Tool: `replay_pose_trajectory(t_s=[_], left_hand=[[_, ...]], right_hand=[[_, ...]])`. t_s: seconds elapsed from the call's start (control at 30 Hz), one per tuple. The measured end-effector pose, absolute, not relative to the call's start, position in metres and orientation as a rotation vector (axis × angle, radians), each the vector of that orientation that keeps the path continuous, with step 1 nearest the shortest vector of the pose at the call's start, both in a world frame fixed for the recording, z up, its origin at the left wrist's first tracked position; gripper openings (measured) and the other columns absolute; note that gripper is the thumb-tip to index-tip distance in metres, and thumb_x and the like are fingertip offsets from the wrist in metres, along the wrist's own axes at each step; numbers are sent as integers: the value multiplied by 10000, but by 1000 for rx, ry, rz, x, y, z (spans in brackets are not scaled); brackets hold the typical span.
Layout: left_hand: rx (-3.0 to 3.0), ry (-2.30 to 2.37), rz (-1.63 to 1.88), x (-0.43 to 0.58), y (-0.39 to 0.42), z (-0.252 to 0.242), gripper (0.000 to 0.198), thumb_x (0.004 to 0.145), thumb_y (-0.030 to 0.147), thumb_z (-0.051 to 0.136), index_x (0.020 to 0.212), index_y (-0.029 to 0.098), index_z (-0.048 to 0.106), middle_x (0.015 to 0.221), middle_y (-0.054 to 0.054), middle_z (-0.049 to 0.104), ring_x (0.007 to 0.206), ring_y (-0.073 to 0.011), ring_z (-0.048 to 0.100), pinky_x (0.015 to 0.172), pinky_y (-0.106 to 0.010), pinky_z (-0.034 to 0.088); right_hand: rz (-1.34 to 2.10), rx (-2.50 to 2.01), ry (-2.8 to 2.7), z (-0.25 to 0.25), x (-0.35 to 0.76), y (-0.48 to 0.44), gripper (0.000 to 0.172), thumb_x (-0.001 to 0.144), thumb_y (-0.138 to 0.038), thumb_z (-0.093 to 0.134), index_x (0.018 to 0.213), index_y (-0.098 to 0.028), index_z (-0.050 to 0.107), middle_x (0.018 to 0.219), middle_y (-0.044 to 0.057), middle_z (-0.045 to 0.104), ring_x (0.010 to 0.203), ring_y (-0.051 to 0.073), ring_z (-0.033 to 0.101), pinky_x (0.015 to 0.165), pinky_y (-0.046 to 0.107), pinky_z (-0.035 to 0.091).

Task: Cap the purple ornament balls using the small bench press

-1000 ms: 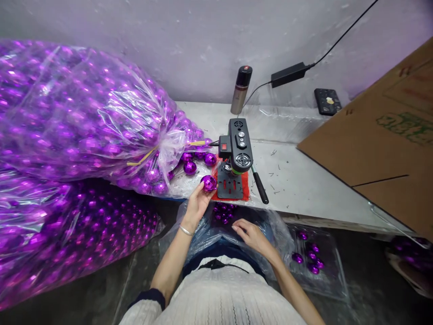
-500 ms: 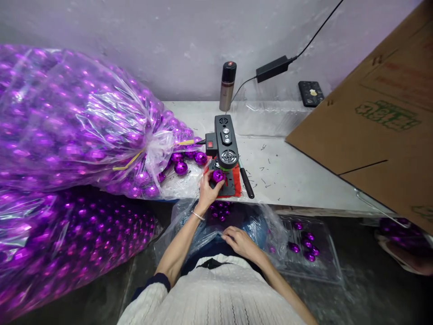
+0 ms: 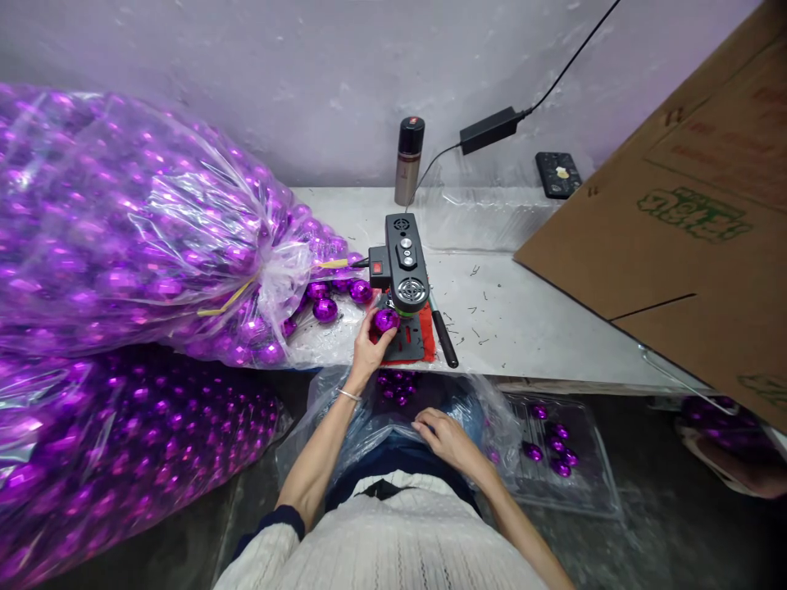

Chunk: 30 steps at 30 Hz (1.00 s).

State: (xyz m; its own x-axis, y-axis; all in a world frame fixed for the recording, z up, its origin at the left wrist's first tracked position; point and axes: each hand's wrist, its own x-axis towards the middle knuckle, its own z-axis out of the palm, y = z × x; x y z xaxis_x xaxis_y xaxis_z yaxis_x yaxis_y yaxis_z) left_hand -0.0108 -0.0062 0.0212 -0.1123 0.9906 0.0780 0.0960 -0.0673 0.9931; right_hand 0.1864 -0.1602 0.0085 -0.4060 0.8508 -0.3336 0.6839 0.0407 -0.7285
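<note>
Between the thumb and fingers of my left hand (image 3: 370,344) is a shiny purple faceted bauble (image 3: 387,320). It is just below and left of the head of a small black machine (image 3: 407,254), over the machine's dark slotted base plate (image 3: 406,342). A lever with a black grip (image 3: 445,340) slants from the machine's right side. My right hand (image 3: 448,438) is over my lap, fingers loosely bent and slightly apart, with nothing visible in them. Clear plastic sheeting (image 3: 492,410) drapes my lap, and several purple baubles (image 3: 397,387) lie there.
Large clear bags of purple baubles (image 3: 123,229) fill the left, with loose baubles (image 3: 325,310) beside the machine. A spray can (image 3: 409,162), black power adapter (image 3: 489,131) and phone (image 3: 558,174) are at the back. A cardboard box (image 3: 664,221) leans in at right; a clear tray (image 3: 590,483) holds baubles below.
My left hand has drawn the bauble slightly left, away from beneath the machine's head. My right hand has shifted a little to the right. The view has moved slightly.
</note>
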Motion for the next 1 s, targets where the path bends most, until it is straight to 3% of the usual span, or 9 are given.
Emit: replay_pose_trajectory(t_s=[0.3, 0.43, 0.6, 1.0], left_hand=[[1262, 1284, 1244, -19, -5, 25, 652, 855, 533, 722, 1387, 184, 578, 1435, -141, 622, 1398, -288, 550, 1198, -443, 417], [1362, 1363, 1208, -16, -6, 17, 677, 850, 554, 727, 1404, 197, 572, 1395, -137, 642, 1330, -296, 600, 1159, -469, 450], [1594, 1430, 1182, -15, -5, 18, 669, 808, 547, 783, 1354, 201, 613, 1283, -140, 694, 1234, -314, 645, 1110, -504, 476], [1803, 1399, 1195, -4, -5, 15, 633, 802, 483, 814, 1334, 204, 614, 1308, -148, 683, 1243, -312, 643, 1112, -506, 484]], right_hand=[[1335, -1593, -2104, 6, 185, -159, 376, 1030, -407, 398, 994, -206, 714, 1040, 107, 729, 993, 231, 684, 913, 356, 517], [1308, -1591, -2125, 3, 185, -160, 385, 1034, -418, 392, 985, -212, 714, 1032, 99, 732, 991, 225, 689, 904, 340, 519], [1290, -1606, -2145, 0, 186, -162, 381, 1035, -408, 388, 978, -211, 709, 1025, 98, 733, 985, 222, 693, 895, 330, 519], [1281, -1626, -2150, 4, 190, -162, 349, 1024, -365, 410, 966, -199, 711, 1006, 101, 744, 967, 227, 711, 904, 349, 548]])
